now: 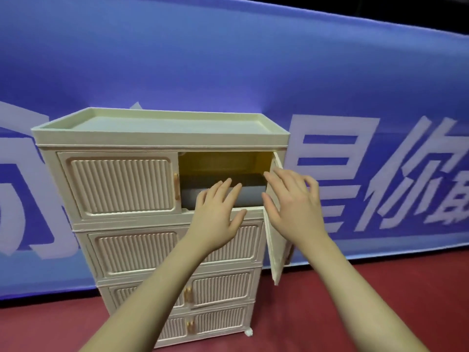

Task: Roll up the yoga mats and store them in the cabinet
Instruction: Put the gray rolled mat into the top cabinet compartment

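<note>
Currently: left hand (215, 219) flat, fingers spread, holding nothing | right hand (294, 199) splayed, empty, beside open door (276, 240) | rolled mats (251, 191) in cabinet (121, 184) top-right compartment.

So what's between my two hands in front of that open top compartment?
In the head view, the gap between the left hand and right hand shows the grey rolled mat in the cabinet.

Both bare forearms extend forward; left hand (215, 219) flat, fingers spread, palm down; right hand (294, 201) open, fingers loosely curled.
</note>
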`<move>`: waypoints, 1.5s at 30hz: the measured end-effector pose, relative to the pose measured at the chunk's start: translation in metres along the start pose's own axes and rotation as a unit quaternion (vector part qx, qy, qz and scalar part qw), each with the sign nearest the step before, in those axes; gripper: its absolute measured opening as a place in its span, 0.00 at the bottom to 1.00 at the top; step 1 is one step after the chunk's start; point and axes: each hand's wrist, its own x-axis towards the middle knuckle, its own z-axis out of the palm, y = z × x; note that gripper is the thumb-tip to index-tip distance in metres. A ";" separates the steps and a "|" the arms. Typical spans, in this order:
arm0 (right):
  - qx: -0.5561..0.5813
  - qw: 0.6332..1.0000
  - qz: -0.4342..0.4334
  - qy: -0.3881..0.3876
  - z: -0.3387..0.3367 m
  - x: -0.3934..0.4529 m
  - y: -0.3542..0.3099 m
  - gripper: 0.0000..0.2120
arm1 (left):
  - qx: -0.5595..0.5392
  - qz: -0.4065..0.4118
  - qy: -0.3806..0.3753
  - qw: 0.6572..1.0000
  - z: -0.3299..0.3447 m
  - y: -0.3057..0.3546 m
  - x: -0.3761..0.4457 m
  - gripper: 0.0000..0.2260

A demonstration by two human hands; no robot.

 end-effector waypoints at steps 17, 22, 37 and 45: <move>0.264 0.941 0.019 -0.210 0.048 -0.043 0.097 0.24 | -0.067 0.007 0.078 0.995 0.052 0.087 -0.005 0.25; 0.224 0.948 -0.049 -0.219 0.076 -0.025 0.067 0.27 | -0.045 -0.051 0.120 0.991 0.041 0.042 -0.011 0.25; 0.067 0.974 -0.036 -0.214 0.184 0.054 -0.044 0.35 | 0.110 -0.073 -0.031 0.991 0.040 -0.150 0.039 0.33; 0.009 0.962 -0.007 -0.273 0.212 0.079 -0.054 0.36 | 0.153 -0.059 -0.094 0.982 0.048 -0.190 0.065 0.27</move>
